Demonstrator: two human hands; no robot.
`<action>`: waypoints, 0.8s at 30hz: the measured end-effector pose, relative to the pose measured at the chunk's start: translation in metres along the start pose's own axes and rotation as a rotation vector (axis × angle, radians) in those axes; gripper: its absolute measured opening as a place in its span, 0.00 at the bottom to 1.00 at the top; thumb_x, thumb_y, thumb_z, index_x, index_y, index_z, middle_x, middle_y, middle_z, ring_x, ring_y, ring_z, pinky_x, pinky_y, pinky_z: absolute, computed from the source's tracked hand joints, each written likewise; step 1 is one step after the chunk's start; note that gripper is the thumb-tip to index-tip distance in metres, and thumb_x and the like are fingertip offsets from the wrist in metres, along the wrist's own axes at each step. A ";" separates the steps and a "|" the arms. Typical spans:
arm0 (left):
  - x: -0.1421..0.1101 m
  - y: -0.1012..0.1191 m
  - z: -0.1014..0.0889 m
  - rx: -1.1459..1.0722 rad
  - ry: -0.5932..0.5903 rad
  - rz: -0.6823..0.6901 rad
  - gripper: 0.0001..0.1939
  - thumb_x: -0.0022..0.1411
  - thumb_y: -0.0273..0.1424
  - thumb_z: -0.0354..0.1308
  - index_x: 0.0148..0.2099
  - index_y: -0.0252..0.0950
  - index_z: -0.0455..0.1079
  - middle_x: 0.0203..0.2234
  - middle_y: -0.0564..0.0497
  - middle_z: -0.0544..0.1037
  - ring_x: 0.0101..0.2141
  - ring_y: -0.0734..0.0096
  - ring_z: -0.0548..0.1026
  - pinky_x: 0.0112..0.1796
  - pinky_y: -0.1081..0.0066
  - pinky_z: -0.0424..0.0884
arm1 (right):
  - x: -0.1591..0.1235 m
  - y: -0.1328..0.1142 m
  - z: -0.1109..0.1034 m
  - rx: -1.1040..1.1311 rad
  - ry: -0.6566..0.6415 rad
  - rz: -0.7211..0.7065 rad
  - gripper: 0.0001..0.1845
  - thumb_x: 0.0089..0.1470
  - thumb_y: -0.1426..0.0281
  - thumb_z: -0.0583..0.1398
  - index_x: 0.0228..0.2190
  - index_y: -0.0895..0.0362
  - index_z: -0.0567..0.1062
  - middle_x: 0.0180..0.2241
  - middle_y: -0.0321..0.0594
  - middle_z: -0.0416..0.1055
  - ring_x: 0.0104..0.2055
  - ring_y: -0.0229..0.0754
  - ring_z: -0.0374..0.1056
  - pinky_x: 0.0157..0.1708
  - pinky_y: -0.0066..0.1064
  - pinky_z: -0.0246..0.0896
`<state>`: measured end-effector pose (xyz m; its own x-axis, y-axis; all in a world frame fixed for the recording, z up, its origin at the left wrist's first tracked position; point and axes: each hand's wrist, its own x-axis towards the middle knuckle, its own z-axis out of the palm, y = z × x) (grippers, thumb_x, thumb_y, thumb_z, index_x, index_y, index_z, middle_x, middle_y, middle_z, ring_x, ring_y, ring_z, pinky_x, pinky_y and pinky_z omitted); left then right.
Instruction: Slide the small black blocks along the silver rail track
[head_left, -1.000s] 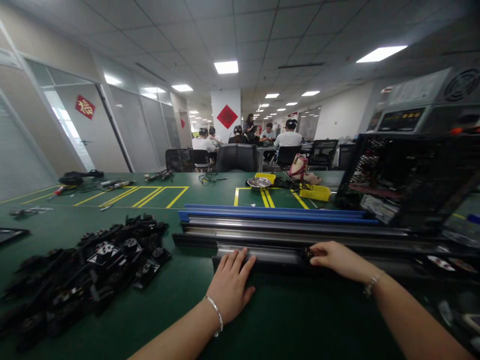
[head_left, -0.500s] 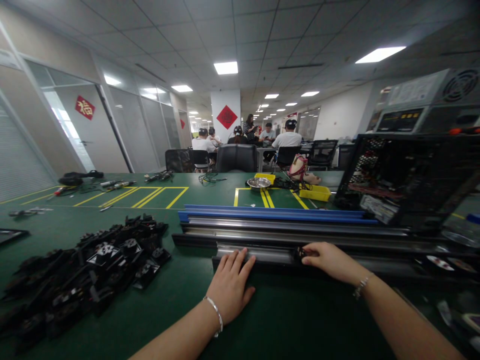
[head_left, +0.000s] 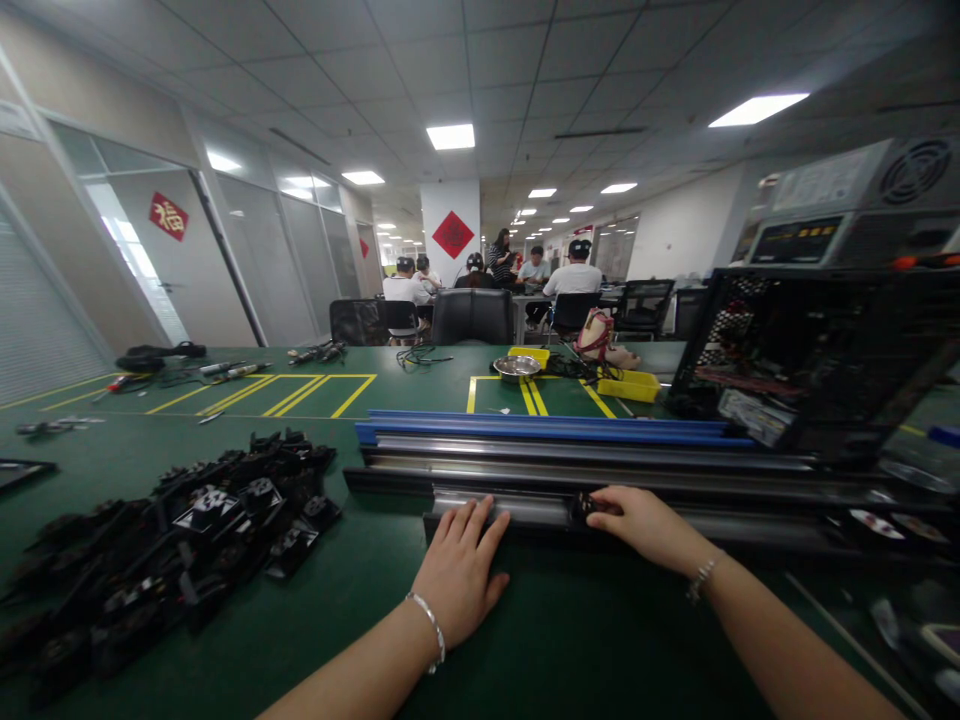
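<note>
Several long metal rails lie across the green table, the nearest one dark with a silver channel. My left hand lies flat, fingers apart, with its fingertips resting on the near rail's left end. My right hand is closed on a small black part that sits in the near rail's channel. A blue rail lies at the back of the stack.
A heap of black parts covers the table to the left. A black open computer case stands at right. A steel bowl and yellow trays sit further back. Several people sit at a far table.
My right hand has slid the small black part leftward along the near rail, toward my left hand. My left hand has stayed in place.
</note>
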<state>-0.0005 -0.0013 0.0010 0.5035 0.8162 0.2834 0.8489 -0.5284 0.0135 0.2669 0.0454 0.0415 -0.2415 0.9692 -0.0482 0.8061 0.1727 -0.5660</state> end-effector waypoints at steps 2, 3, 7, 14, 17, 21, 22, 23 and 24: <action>0.000 0.000 0.000 0.003 0.000 -0.003 0.35 0.53 0.33 0.55 0.61 0.42 0.44 0.59 0.48 0.49 0.57 0.56 0.49 0.54 0.54 0.47 | 0.001 0.001 0.002 0.002 0.004 0.002 0.15 0.45 0.62 0.56 0.34 0.55 0.75 0.36 0.39 0.73 0.36 0.42 0.68 0.37 0.29 0.59; 0.000 0.000 0.000 0.004 -0.001 -0.005 0.36 0.53 0.33 0.55 0.61 0.43 0.44 0.59 0.48 0.49 0.57 0.56 0.49 0.54 0.54 0.47 | 0.001 0.001 0.003 0.003 0.009 0.003 0.15 0.45 0.62 0.56 0.34 0.55 0.75 0.36 0.40 0.73 0.36 0.42 0.68 0.37 0.29 0.59; 0.001 0.000 0.000 0.002 -0.005 -0.012 0.36 0.52 0.33 0.55 0.61 0.43 0.44 0.60 0.48 0.49 0.57 0.56 0.49 0.54 0.54 0.47 | 0.001 -0.002 0.006 0.007 0.032 0.007 0.16 0.45 0.63 0.56 0.36 0.56 0.74 0.37 0.41 0.73 0.37 0.42 0.67 0.38 0.29 0.59; 0.001 0.000 -0.001 -0.009 -0.008 -0.010 0.35 0.54 0.34 0.54 0.61 0.43 0.44 0.60 0.48 0.49 0.57 0.56 0.48 0.54 0.54 0.47 | -0.001 -0.009 0.007 -0.035 0.062 -0.022 0.16 0.46 0.62 0.56 0.36 0.55 0.75 0.39 0.41 0.72 0.40 0.43 0.66 0.41 0.31 0.57; 0.001 0.001 -0.001 -0.010 -0.015 -0.014 0.35 0.54 0.34 0.54 0.61 0.43 0.44 0.60 0.48 0.49 0.57 0.56 0.48 0.54 0.54 0.47 | 0.000 -0.010 0.010 -0.053 0.078 -0.036 0.17 0.46 0.61 0.55 0.36 0.55 0.74 0.39 0.41 0.71 0.40 0.44 0.65 0.41 0.31 0.57; 0.001 0.002 -0.003 -0.011 -0.025 -0.022 0.35 0.53 0.33 0.55 0.61 0.43 0.45 0.60 0.48 0.49 0.57 0.56 0.49 0.54 0.54 0.47 | 0.001 -0.011 0.014 -0.083 0.102 -0.058 0.17 0.47 0.60 0.54 0.36 0.55 0.74 0.39 0.42 0.71 0.41 0.44 0.65 0.41 0.31 0.56; 0.001 0.002 -0.003 -0.011 -0.025 -0.023 0.35 0.53 0.33 0.55 0.61 0.43 0.45 0.60 0.48 0.49 0.57 0.56 0.49 0.54 0.54 0.47 | 0.001 -0.011 0.015 -0.088 0.104 -0.062 0.17 0.47 0.60 0.54 0.36 0.56 0.74 0.39 0.42 0.71 0.41 0.44 0.65 0.41 0.31 0.56; 0.001 0.003 -0.003 -0.012 -0.025 -0.024 0.35 0.52 0.33 0.55 0.61 0.43 0.45 0.60 0.48 0.49 0.57 0.56 0.49 0.54 0.54 0.47 | 0.002 -0.011 0.016 -0.093 0.105 -0.067 0.17 0.48 0.60 0.54 0.36 0.56 0.74 0.39 0.42 0.71 0.40 0.44 0.65 0.41 0.31 0.56; 0.001 0.003 -0.004 -0.012 -0.026 -0.026 0.35 0.52 0.33 0.55 0.61 0.43 0.45 0.60 0.48 0.49 0.57 0.56 0.49 0.54 0.54 0.47 | 0.002 -0.012 0.017 -0.096 0.106 -0.070 0.17 0.48 0.60 0.54 0.36 0.56 0.74 0.38 0.42 0.71 0.41 0.44 0.65 0.41 0.31 0.56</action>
<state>0.0014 -0.0031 0.0047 0.4851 0.8355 0.2579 0.8601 -0.5092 0.0320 0.2478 0.0423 0.0343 -0.2446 0.9664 0.0788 0.8384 0.2516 -0.4835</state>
